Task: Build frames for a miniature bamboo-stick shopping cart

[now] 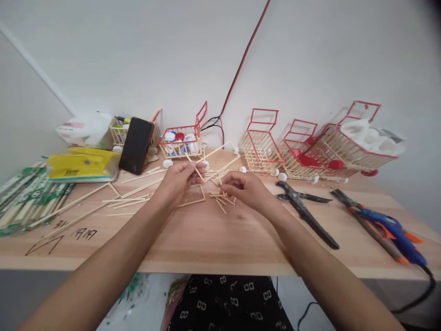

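In the head view, my left hand (179, 180) pinches a thin wooden stick (195, 166) between thumb and fingers above the middle of the table. My right hand (244, 187) is closed close by, its fingertips on a short wooden stick (221, 181). Whether the two sticks are joined I cannot tell. Beyond my fingers lies a frame of thin sticks (225, 164). Short stick pieces (222, 202) lie under my right hand, and a stick corner (203, 199) lies under my left. Longer loose sticks (138, 189) are spread left of my left hand.
Several miniature stick shopping carts (263, 147) with red rims line the wall; one cart (182, 142) holds bottle caps. Black cutters (306, 207) and a blue glue gun (389, 225) lie right. Left are a phone (137, 145), a yellow packet (82, 165) and bagged sticks (34, 197).
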`<state>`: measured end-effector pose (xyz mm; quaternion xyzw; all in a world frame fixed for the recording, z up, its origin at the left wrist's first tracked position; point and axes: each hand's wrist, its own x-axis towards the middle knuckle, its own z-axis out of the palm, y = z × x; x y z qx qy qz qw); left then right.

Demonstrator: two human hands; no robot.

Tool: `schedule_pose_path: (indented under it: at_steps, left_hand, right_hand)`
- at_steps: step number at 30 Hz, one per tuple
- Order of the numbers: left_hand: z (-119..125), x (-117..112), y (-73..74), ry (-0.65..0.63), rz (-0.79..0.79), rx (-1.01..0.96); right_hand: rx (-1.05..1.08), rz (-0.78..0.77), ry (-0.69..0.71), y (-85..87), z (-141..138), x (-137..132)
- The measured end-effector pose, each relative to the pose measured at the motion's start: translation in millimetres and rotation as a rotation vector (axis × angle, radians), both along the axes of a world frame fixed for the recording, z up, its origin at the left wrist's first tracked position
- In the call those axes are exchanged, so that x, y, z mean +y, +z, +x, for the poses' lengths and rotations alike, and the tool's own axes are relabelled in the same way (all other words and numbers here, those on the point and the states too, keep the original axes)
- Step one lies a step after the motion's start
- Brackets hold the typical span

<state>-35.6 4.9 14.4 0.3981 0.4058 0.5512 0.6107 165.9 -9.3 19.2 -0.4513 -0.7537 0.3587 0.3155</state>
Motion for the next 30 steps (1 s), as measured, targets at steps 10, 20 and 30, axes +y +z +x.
schedule_pose_path:
  at_steps: [10,20,30]
  left_hand:
    - [13,-6,-4.0,-0.126,-0.042,0.034]
    - [6,9,-10.0,0.006,-0.049,0.043]
    - [-29,3,8.1,-0.074,0.309,1.135]
  right_hand:
    - [0.257,-0.026,-0.135,0.6,-2,-1]
    - [0.243,-0.004,-0.141,-9.7,5,4]
    - [0.161,0.064,-0.151,-24.3,10,9]
